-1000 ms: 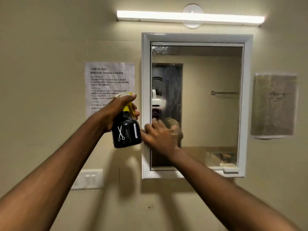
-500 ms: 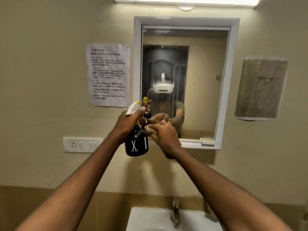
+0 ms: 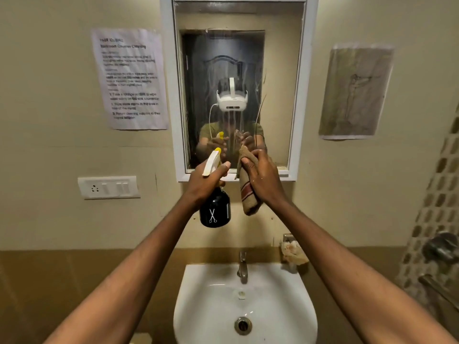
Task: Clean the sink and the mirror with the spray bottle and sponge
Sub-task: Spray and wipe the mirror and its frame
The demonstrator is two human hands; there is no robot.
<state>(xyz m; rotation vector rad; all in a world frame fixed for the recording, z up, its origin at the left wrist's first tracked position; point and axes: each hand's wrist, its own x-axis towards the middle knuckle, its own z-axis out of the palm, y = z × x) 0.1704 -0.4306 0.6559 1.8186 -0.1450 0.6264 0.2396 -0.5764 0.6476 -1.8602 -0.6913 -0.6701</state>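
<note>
Midway, judging by the glass: your left hand (image 3: 206, 181) grips the spray bottle (image 3: 214, 207), your right hand (image 3: 263, 177) clutches the cloth (image 3: 247, 194) near the mirror (image 3: 238, 78), still streaked; the sink (image 3: 198, 306) below awaits cleaning.

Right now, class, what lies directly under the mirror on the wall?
Under the mirror comes bare wall, then the tap and white sink. The spray bottle and cloth, held in front, cover part of that wall.
</note>
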